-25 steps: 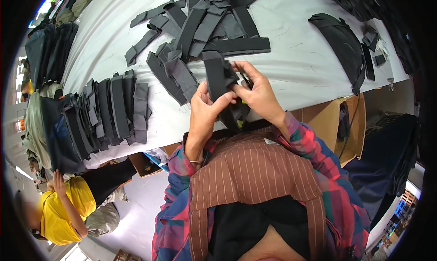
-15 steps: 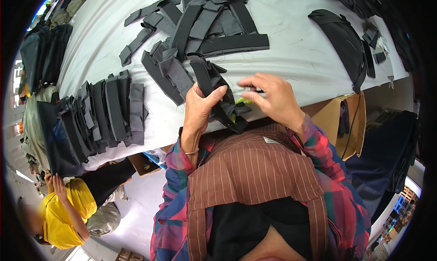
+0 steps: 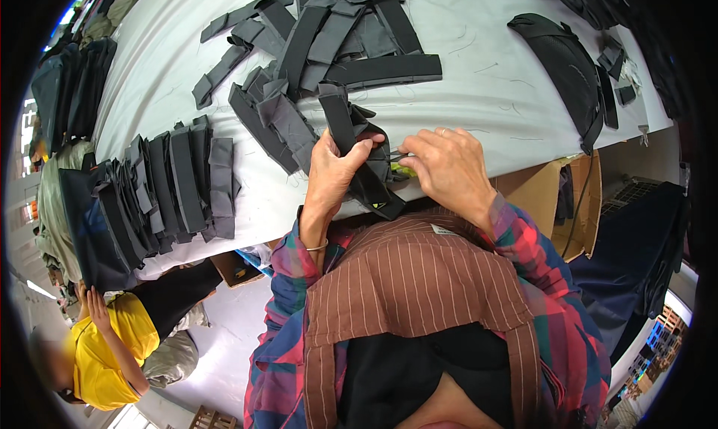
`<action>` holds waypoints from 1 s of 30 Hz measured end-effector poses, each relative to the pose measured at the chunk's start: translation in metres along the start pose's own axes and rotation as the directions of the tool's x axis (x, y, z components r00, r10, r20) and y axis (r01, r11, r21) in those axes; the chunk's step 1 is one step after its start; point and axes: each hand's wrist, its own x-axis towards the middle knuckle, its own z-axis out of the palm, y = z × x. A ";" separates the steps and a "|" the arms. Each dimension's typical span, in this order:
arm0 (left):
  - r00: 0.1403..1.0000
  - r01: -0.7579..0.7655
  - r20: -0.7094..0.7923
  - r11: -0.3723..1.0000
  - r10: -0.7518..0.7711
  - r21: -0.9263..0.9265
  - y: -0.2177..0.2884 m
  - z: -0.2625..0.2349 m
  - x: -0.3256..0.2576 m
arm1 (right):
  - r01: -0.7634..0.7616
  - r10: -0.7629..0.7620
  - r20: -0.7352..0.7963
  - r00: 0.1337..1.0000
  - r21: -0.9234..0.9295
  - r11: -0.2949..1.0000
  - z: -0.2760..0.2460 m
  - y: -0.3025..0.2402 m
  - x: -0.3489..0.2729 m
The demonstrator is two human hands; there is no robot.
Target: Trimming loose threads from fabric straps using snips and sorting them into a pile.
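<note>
A folded black fabric band (image 3: 340,122) is pinched in my left hand (image 3: 330,167), thumb on top, over the table's near edge. Its lower end hangs toward my apron. Close to its right side is my right hand (image 3: 447,163), fingers drawn together around something thin and dark, mostly hidden by the fingers. A bit of yellow-green (image 3: 404,172) shows beneath that hand; its kind is unclear. Just left of the held band lies a small bundle of dark grey bands (image 3: 275,122). Beyond spreads a loose pile of similar bands (image 3: 329,36).
A row of stacked bands (image 3: 172,182) lines the table's left side. A curved black fabric piece (image 3: 557,70) lies at right on the white tabletop (image 3: 479,107). Below the edge stands a cardboard box (image 3: 580,204). At lower left, a person in yellow (image 3: 112,354) handles dark cloth.
My right hand has come down against the band's right side, its fingers closing together. My left hand still grips the band, which has shifted slightly.
</note>
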 end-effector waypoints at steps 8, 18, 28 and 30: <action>0.999 -0.032 -0.002 0.997 0.033 0.066 -0.003 0.003 0.001 | 0.054 -0.054 -0.004 0.999 -0.065 0.996 0.003 0.002 0.004; 1.000 0.000 -0.004 0.998 0.000 0.057 -0.001 0.003 0.001 | 0.145 -0.147 -0.025 0.989 -0.070 0.987 0.009 0.014 0.005; 1.000 0.009 0.012 1.000 -0.009 -0.002 -0.003 -0.004 0.001 | -0.012 0.033 -0.101 0.994 0.202 0.979 -0.004 0.017 0.005; 1.000 0.020 0.006 1.000 -0.020 -0.018 -0.005 -0.006 0.001 | -0.061 0.106 -0.162 0.981 0.262 0.963 -0.023 0.014 0.009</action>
